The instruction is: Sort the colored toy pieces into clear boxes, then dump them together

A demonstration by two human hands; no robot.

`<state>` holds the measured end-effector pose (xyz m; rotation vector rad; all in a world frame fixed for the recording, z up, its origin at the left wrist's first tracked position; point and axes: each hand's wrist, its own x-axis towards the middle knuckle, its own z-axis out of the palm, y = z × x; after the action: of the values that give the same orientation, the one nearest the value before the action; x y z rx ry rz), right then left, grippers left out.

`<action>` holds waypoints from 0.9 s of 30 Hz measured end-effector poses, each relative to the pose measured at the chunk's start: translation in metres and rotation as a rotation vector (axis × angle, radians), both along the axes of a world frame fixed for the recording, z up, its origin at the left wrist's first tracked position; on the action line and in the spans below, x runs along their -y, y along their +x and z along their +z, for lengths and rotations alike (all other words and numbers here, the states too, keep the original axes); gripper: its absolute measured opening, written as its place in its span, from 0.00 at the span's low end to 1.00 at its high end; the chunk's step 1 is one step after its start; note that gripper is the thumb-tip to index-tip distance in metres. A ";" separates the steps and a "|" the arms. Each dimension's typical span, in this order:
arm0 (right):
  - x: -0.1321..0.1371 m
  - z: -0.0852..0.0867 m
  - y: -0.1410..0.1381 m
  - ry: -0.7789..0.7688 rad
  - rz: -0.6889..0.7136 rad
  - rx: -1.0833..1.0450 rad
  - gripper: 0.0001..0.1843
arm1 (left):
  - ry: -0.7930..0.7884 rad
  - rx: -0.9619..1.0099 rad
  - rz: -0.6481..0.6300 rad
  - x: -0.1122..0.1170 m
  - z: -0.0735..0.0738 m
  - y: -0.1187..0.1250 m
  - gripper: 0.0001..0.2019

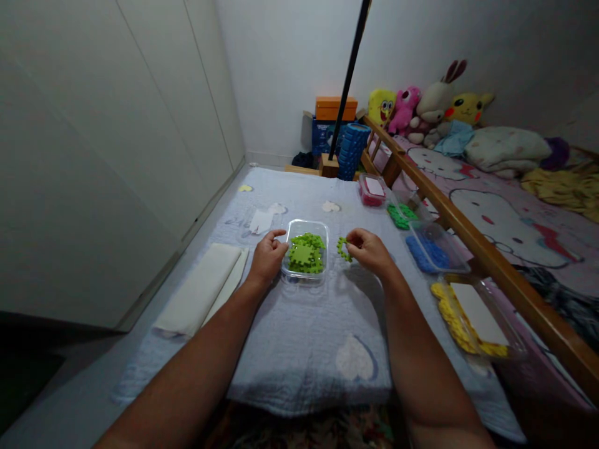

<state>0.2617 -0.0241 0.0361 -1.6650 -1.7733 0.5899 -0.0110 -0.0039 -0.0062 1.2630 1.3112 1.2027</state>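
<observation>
A clear plastic container full of light green puzzle pieces sits on a pale blue quilt on the floor. My left hand rests against the container's left side, fingers curled on its edge. My right hand is just right of the container, fingers pinched on a few joined green puzzle pieces held above the quilt.
To the right lie a pile of dark green pieces, a tray of blue pieces, a tray of yellow pieces and a red box. A wooden bed rail, a folded cloth, white wardrobe doors at left.
</observation>
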 end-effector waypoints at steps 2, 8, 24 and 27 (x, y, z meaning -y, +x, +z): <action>0.000 0.000 -0.010 0.080 0.004 -0.076 0.06 | 0.005 0.003 -0.005 -0.001 -0.002 0.000 0.25; -0.007 0.007 -0.052 0.176 0.177 0.013 0.05 | -0.003 0.010 -0.038 -0.001 -0.004 0.001 0.24; -0.039 0.015 -0.091 0.045 0.072 0.550 0.12 | -0.029 0.070 -0.118 0.002 0.000 0.003 0.26; -0.045 0.013 -0.094 0.054 0.066 0.562 0.14 | -0.029 0.070 -0.116 0.003 0.000 0.003 0.26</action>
<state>0.1682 0.0206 0.0496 -1.8596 -2.2133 0.0929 -0.0079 -0.0065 -0.0063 1.2473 1.1850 1.1325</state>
